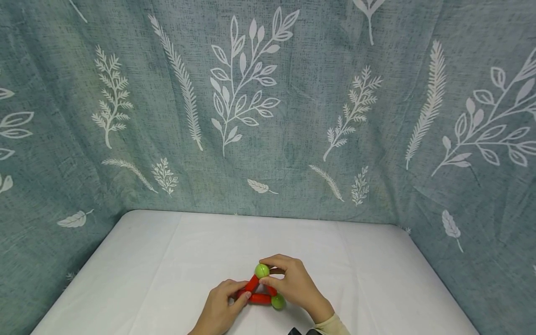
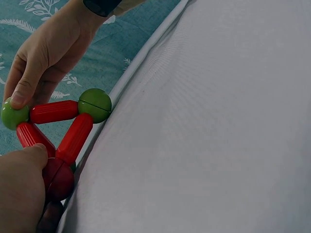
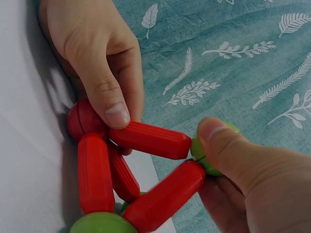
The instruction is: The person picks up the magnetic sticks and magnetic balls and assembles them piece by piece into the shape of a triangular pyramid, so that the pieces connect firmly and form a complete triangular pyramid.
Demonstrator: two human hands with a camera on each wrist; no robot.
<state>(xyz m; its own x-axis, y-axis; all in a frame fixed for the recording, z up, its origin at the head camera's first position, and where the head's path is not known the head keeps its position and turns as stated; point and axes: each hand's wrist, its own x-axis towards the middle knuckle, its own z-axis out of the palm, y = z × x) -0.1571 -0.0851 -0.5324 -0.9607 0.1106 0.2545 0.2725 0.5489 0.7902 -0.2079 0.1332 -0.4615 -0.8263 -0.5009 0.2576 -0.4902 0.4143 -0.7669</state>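
A toy frame of red magnetic rods and balls stands low over the white table, with three rods forming a triangle. My left hand pinches one red rod where it meets the red ball. At the triangle's far corner, my right hand holds a light green ball between thumb and fingers. A darker green ball forms the near right corner. Another red rod runs from the red ball toward a further green ball, mostly hidden behind the triangle in the right wrist view.
A white cloth covers the table. Behind it and along both sides hangs a teal curtain with white leaf prints. A dark band circles the right wrist, by a pale sleeve.
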